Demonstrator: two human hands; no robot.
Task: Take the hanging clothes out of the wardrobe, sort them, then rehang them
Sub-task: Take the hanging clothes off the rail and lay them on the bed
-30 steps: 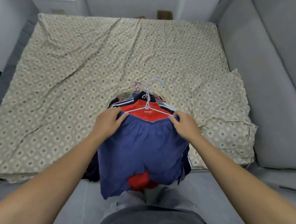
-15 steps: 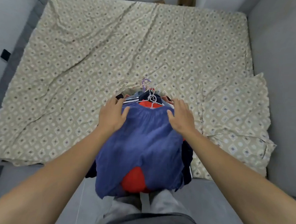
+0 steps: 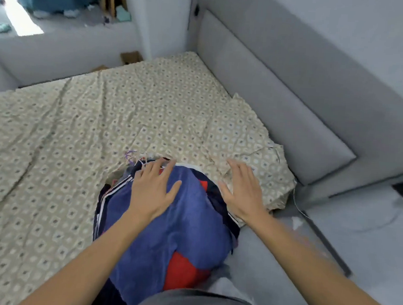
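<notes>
Resting flat-fingered on the pile of clothes (image 3: 168, 223) at the bed's (image 3: 53, 167) near edge, the left hand (image 3: 153, 191) steadies it; the right hand (image 3: 243, 192), fingers spread, hovers beside; sorting should lift one hanger at a time

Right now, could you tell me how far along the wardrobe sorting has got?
Done: the pile of clothes, hangers attached, lies on the bed. In hand: the left hand rests flat on the blue garment; the right hand is open beside it. Left: sorting and rehanging.
</notes>
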